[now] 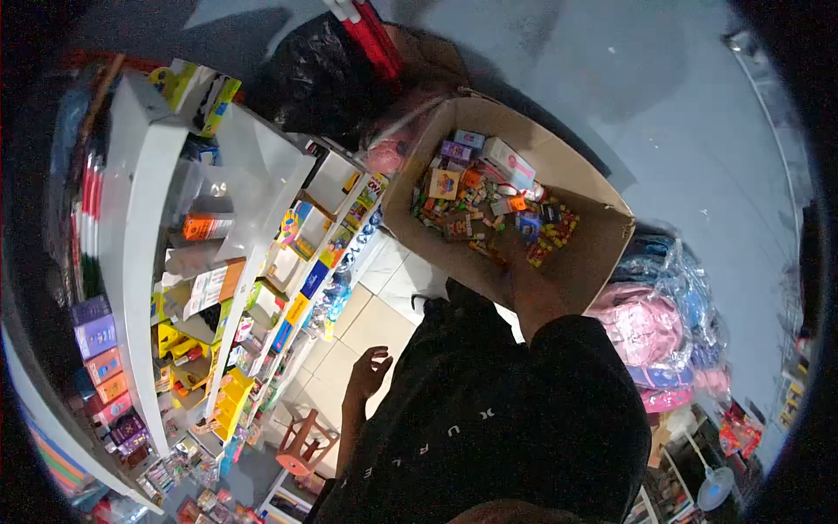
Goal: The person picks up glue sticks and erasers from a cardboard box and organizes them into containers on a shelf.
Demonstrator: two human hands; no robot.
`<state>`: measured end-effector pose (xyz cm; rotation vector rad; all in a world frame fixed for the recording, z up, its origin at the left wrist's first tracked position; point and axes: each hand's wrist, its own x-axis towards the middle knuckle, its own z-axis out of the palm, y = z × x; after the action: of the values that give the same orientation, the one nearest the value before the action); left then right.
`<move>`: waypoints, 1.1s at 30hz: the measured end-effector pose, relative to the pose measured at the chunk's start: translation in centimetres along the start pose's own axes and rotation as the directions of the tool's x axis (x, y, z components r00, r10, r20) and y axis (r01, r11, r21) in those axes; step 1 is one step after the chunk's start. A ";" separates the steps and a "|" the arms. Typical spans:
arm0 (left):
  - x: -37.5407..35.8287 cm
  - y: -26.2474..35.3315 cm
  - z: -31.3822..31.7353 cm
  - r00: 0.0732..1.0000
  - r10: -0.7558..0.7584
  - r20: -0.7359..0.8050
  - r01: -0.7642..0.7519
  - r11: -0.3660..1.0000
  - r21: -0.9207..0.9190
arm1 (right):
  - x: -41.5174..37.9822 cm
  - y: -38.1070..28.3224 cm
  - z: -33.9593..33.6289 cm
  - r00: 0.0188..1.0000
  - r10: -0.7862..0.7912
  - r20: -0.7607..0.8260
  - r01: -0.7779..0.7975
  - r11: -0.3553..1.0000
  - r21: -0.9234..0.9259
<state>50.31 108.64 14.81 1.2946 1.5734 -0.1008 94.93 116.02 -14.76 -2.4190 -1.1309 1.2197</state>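
Observation:
A large open cardboard box (594,201) holds a jumble of small packets and cartons. My right hand (517,253) reaches down inside it, over the small coloured packets (554,236). Its fingers are dark and blend with the contents, so I cannot make out whether they grip anything. Nearby in the box lie a white and pink carton (508,163), a purple carton (456,151) and a blue packet (527,227). My left hand (371,371) hangs beside my body above the tiled floor, fingers loosely curled and apart, holding nothing.
White shelving (144,227) full of packaged goods stands on the left. A reddish-brown stool (305,444) is below it. Beyond the box sits a black plastic bag (319,79). Plastic-wrapped pink backpacks (642,327) lie to the right, near the blue-grey wall (681,131).

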 end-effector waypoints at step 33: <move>-3.6 0.6 4.7 0.971 -0.239 0.033 0.240 0.969 -0.050 | 13.9 -4.6 2.6 0.954 -0.280 -0.110 0.219 0.897 -0.384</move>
<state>53.27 103.54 15.67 1.0533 1.6932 -0.2247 95.52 128.71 -22.51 -2.4618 -1.6827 0.7684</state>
